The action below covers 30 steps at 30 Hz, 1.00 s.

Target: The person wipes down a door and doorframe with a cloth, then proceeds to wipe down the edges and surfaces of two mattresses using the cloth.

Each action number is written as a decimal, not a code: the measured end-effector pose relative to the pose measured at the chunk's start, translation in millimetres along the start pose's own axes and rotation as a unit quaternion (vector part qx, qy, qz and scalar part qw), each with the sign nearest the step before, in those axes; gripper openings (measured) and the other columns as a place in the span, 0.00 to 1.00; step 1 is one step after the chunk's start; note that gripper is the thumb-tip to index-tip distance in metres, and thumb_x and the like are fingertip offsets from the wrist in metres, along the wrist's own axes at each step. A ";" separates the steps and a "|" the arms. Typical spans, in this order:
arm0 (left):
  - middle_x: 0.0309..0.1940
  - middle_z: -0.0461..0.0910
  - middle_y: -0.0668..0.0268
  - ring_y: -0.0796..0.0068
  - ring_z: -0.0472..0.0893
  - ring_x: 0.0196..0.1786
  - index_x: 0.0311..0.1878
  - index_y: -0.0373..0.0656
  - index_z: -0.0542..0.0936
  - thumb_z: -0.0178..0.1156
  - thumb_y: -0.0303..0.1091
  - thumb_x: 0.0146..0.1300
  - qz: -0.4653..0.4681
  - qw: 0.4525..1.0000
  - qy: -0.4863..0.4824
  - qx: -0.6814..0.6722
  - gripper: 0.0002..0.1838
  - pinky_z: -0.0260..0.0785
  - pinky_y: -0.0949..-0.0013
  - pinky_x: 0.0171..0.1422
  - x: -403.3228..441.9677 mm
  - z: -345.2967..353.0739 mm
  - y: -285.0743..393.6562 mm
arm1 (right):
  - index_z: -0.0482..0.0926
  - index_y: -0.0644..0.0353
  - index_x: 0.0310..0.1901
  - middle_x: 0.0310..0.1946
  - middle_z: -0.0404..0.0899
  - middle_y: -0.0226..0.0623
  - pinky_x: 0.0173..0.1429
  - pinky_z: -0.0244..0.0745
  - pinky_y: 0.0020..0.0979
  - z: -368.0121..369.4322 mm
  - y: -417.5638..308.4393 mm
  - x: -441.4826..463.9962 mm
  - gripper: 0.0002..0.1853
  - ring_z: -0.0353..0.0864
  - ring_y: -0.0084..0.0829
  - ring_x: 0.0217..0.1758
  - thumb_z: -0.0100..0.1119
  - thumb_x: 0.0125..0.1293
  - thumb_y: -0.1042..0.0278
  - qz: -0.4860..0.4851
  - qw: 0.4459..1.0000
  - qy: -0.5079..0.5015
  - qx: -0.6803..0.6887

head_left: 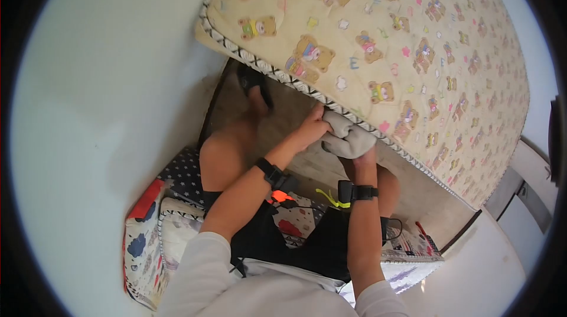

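A grey, soft, folded cloth item [352, 141] is between my hands, just below the edge of the bear-print padded cover. My left hand [312, 128] is closed, with its fingers and thumb gripping the item's left side. My right hand [367, 156] comes up from below, and the cloth covers most of it. Its fingers are hidden, so I cannot tell whether they are inside the cloth or behind it. Black straps with small boxes circle both wrists, the left strap [273, 173] and the right strap [357, 192].
The cream bear-print cover [366, 27] with striped piping fills the upper right. A pale wall [88, 110] rises on the left. Beneath me is a patterned padded seat [144, 246]. My bare knees flank my arms, and a dark shoe [255, 83] is on the brownish floor [289, 110].
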State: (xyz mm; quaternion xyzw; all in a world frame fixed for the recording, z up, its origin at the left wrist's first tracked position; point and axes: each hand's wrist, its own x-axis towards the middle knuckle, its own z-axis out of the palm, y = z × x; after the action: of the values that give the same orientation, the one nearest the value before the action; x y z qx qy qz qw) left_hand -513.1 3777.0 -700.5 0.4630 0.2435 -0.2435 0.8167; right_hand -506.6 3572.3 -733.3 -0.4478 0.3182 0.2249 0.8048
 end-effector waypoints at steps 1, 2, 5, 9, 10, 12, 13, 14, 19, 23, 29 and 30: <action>0.68 0.64 0.58 0.64 0.64 0.71 0.72 0.38 0.58 0.59 0.16 0.50 0.044 0.997 -0.040 0.038 0.42 0.63 0.65 0.70 -0.9 -2.5 2.2 | 0.68 0.63 0.65 0.59 0.76 0.42 0.58 0.79 0.37 -2.7 -14.8 -8.1 0.24 0.79 0.37 0.57 0.53 0.72 0.62 -0.020 1.000 0.006 -0.011; 0.69 0.63 0.58 0.65 0.63 0.72 0.73 0.39 0.58 0.61 0.17 0.51 0.091 0.990 -0.076 0.076 0.42 0.61 0.65 0.72 -0.5 -2.9 5.2 | 0.68 0.63 0.65 0.59 0.76 0.42 0.58 0.79 0.37 -4.0 -31.5 -16.4 0.24 0.79 0.37 0.57 0.52 0.72 0.62 -0.040 0.999 0.012 -0.020; 0.67 0.67 0.58 0.66 0.65 0.70 0.71 0.43 0.62 0.67 0.26 0.56 0.208 0.954 -0.196 -0.093 0.38 0.57 0.66 0.72 -8.7 13.7 42.0 | 0.67 0.63 0.65 0.59 0.75 0.42 0.59 0.78 0.37 -2.4 -92.5 -44.0 0.24 0.79 0.37 0.58 0.52 0.72 0.61 -0.105 0.993 0.020 -0.056; 0.64 0.71 0.60 0.67 0.70 0.67 0.70 0.45 0.63 0.67 0.31 0.62 0.234 0.948 -0.210 -0.058 0.35 0.62 0.62 0.71 -5.9 15.2 63.5 | 0.67 0.63 0.65 0.59 0.75 0.41 0.59 0.78 0.37 19.2 -183.7 -72.1 0.24 0.78 0.37 0.58 0.52 0.72 0.61 -0.209 0.972 0.007 -0.104; 0.63 0.71 0.61 0.67 0.71 0.66 0.70 0.46 0.62 0.67 0.32 0.62 0.198 0.952 -0.226 -0.065 0.35 0.63 0.62 0.70 -7.8 14.9 61.0 | 0.67 0.63 0.65 0.59 0.75 0.41 0.59 0.78 0.38 26.6 -205.6 -79.9 0.24 0.78 0.37 0.58 0.52 0.72 0.61 -0.234 0.966 0.005 -0.111; 0.63 0.72 0.59 0.68 0.74 0.63 0.71 0.47 0.61 0.67 0.37 0.63 0.156 0.950 -0.263 -0.060 0.36 0.65 0.62 0.67 -14.2 15.7 60.3 | 0.67 0.63 0.65 0.60 0.74 0.41 0.59 0.78 0.38 42.7 -243.3 -92.8 0.24 0.78 0.37 0.58 0.51 0.73 0.60 -0.280 0.953 -0.003 -0.118; 0.63 0.72 0.59 0.68 0.74 0.63 0.71 0.47 0.61 0.66 0.39 0.64 0.153 0.951 -0.261 -0.058 0.36 0.65 0.62 0.67 -17.4 15.1 64.4 | 0.67 0.63 0.65 0.60 0.74 0.41 0.59 0.78 0.38 48.5 -257.9 -98.3 0.24 0.78 0.37 0.58 0.51 0.73 0.60 -0.300 0.946 -0.005 -0.120; 0.63 0.72 0.58 0.68 0.74 0.63 0.72 0.47 0.60 0.66 0.40 0.64 0.151 0.951 -0.262 -0.060 0.36 0.65 0.62 0.67 -21.0 15.6 67.8 | 0.67 0.63 0.65 0.60 0.74 0.41 0.59 0.78 0.38 54.7 -267.1 -103.3 0.24 0.78 0.37 0.59 0.51 0.73 0.60 -0.312 0.942 -0.007 -0.123; 0.64 0.71 0.56 0.68 0.74 0.63 0.74 0.52 0.57 0.61 0.48 0.68 0.107 0.957 -0.252 -0.094 0.36 0.64 0.63 0.65 -4.3 10.1 54.0 | 0.67 0.63 0.65 0.60 0.74 0.41 0.60 0.77 0.38 73.2 -279.5 -113.1 0.24 0.77 0.37 0.59 0.51 0.73 0.59 -0.346 0.929 -0.020 -0.130; 0.65 0.71 0.60 0.67 0.74 0.63 0.75 0.56 0.58 0.53 0.56 0.71 0.110 0.951 -0.231 -0.177 0.34 0.65 0.64 0.64 -1.0 12.0 55.5 | 0.67 0.63 0.65 0.61 0.73 0.41 0.60 0.77 0.38 74.0 -246.9 -105.3 0.24 0.77 0.37 0.59 0.50 0.73 0.59 -0.325 0.937 -0.022 -0.124; 0.66 0.70 0.61 0.65 0.71 0.66 0.75 0.50 0.58 0.50 0.58 0.71 0.204 0.871 -0.162 -0.417 0.36 0.65 0.60 0.66 -22.2 -16.4 102.2 | 0.67 0.62 0.65 0.61 0.72 0.41 0.61 0.77 0.38 45.5 -134.5 -97.8 0.24 0.76 0.37 0.60 0.50 0.74 0.58 -0.216 0.970 -0.025 -0.109; 0.69 0.67 0.53 0.56 0.67 0.71 0.72 0.46 0.63 0.50 0.48 0.73 0.221 0.855 -0.211 -0.418 0.29 0.60 0.54 0.72 -21.8 -20.7 97.4 | 0.67 0.62 0.65 0.62 0.72 0.41 0.61 0.77 0.38 43.9 -117.6 -94.6 0.24 0.76 0.37 0.60 0.49 0.74 0.57 -0.199 0.974 -0.031 -0.100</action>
State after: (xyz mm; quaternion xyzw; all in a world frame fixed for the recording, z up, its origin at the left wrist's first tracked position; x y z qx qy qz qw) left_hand -472.6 3842.9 -634.2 0.0570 0.0349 -0.0237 0.9975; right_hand -482.8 3544.4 -580.5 -0.5728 0.1737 0.1045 0.7942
